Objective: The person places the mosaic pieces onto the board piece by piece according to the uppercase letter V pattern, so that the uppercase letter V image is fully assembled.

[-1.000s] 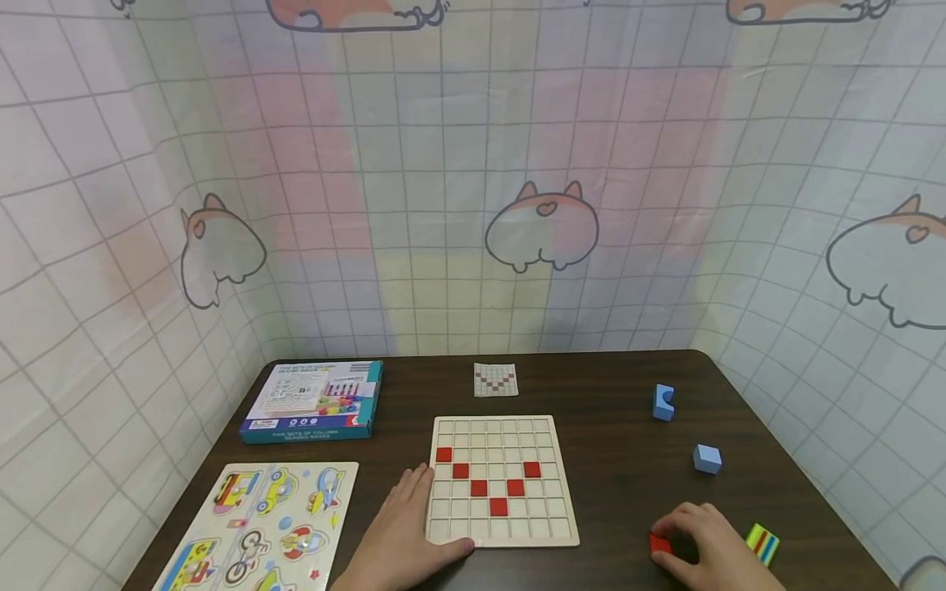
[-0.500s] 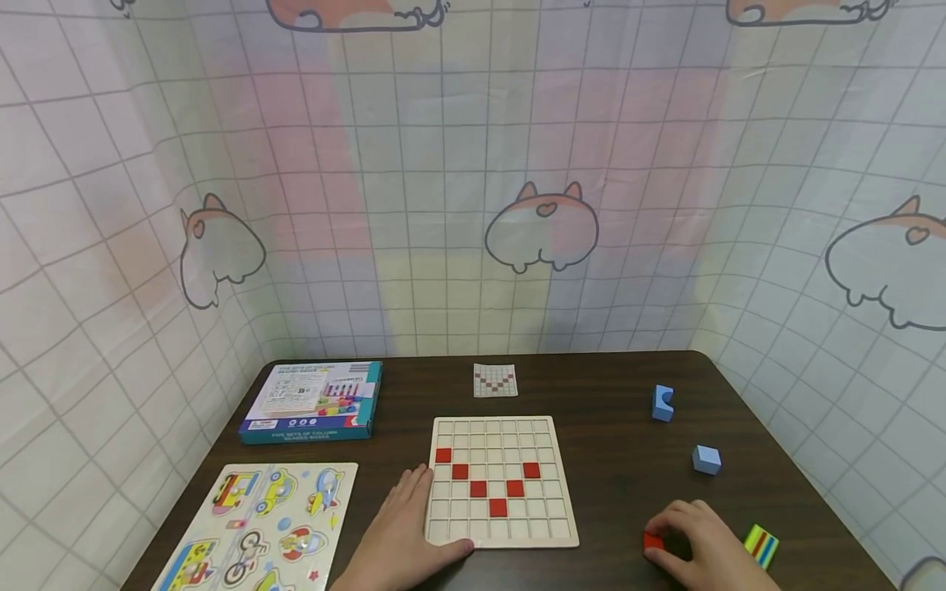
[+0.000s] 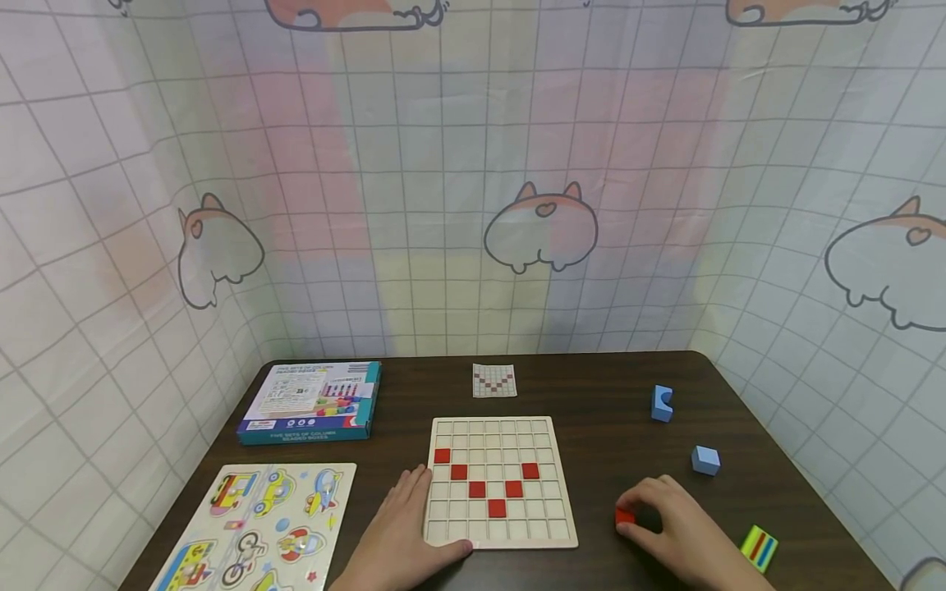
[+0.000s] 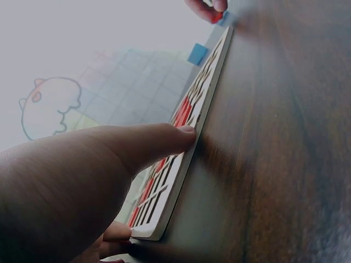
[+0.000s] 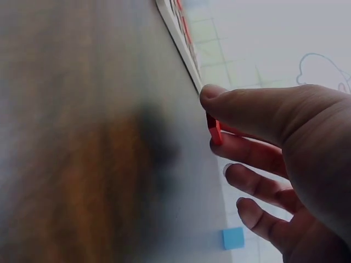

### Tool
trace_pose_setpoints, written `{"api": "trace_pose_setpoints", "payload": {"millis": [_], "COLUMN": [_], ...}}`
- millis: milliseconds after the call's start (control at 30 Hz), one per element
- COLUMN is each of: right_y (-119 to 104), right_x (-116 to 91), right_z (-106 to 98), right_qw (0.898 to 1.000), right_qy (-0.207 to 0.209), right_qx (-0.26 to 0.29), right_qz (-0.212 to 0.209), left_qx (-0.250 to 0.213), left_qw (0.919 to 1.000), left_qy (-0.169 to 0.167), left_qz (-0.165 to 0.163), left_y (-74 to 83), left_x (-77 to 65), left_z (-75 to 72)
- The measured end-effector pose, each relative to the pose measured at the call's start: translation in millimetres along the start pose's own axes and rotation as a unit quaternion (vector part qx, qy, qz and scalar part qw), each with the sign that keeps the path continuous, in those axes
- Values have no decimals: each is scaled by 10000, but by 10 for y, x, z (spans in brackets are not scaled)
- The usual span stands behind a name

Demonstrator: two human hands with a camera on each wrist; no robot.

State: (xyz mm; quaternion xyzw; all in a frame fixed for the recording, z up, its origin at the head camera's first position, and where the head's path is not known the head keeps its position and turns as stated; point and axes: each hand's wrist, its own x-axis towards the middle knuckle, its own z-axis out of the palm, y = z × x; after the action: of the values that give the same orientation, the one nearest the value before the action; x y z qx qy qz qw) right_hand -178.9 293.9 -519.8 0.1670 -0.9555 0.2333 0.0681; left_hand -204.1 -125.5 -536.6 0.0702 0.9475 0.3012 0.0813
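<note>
My left hand (image 3: 402,529) rests at the lower left corner of a pale wooden grid board (image 3: 502,533). Its straight fingers lie along the board's left edge, and the thumb (image 4: 170,137) presses on the near edge. Several red squares (image 3: 498,509) sit in the grid in a V shape, the right arm shorter than the left. To the right of the board, my right hand (image 3: 676,525) pinches a red tile (image 5: 214,130) between thumb and index finger. The other fingers stay loosely bent and apart from the tile, low over the table.
Behind the board lies a small pattern card (image 3: 494,381). A blue notched block (image 3: 662,404), a blue cube (image 3: 705,460) and a striped block (image 3: 759,547) are at right. At left are a teal box (image 3: 310,402) and a picture puzzle board (image 3: 259,525).
My right hand has moved left and slightly away from me, toward the board, carrying the red tile. The left hand and board have stayed in place.
</note>
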Motion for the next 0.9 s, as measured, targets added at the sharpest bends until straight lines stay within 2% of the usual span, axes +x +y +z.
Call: {"api": "trace_pose_setpoints", "payload": {"millis": [200,533,733,900], "right_y": [-24,-72,-65,-71], "right_x": [168,418,528,652], "right_z": [25,46,117,193], "right_qw": [9989,9999,9994,9991], "right_qy": [306,54,177,217], "right_qx": [119,152,272,362], "right_qz": [-339,11,-86,-9], "left_qx": [-1,-7,-23,25], "left_qw": [10000,10000,9999,9999], "left_qy": [30,70,81,140], "left_qz": [25,42,62,94], "left_y": [-2,26,26,13], "left_x": [-9,-16,-19,-21], "left_z": [0,-16,-21,-12]}}
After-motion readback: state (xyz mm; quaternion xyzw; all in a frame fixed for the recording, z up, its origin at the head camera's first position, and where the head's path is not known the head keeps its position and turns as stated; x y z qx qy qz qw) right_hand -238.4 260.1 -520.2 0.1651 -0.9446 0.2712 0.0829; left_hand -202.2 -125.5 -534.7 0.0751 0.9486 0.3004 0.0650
